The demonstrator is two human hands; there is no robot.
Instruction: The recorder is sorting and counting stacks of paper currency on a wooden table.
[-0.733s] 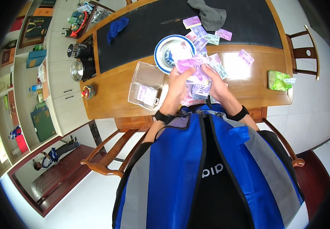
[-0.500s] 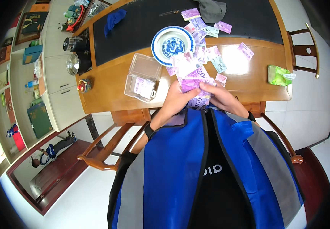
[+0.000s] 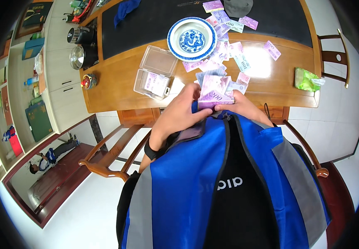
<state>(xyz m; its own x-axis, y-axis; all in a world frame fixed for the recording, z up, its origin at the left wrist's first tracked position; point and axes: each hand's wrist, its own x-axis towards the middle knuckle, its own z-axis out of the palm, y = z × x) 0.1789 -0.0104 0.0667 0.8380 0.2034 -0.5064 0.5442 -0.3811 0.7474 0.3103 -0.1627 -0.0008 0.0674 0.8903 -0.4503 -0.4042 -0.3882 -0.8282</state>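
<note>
Between both hands, close to my jacket at the table's near edge, is a loose stack of purple and pink banknotes (image 3: 215, 94). My left hand (image 3: 183, 108) is closed on the stack's left side, its thumb along the near edge. My right hand (image 3: 244, 107) grips the right side, with its thumb close to the other one. Some notes in the stack fan out away from me. Beyond the hands, more loose banknotes (image 3: 222, 53) lie scattered over the wood and the black inlay. A blue-and-white porcelain bowl (image 3: 192, 40) stands left of them.
Left of my hands is an open clear plastic box (image 3: 140, 85) with notes inside. A green tissue pack (image 3: 306, 79) sits at the right end of the wooden table (image 3: 287, 89). Grey cloth (image 3: 238, 6) and blue cloth (image 3: 124, 12) lie at the back. A wooden chair (image 3: 333, 58) stands right.
Both hands have drawn the stack slightly nearer to me, and it now stands more upright with notes fanned at its far side. The view has shifted a little.
</note>
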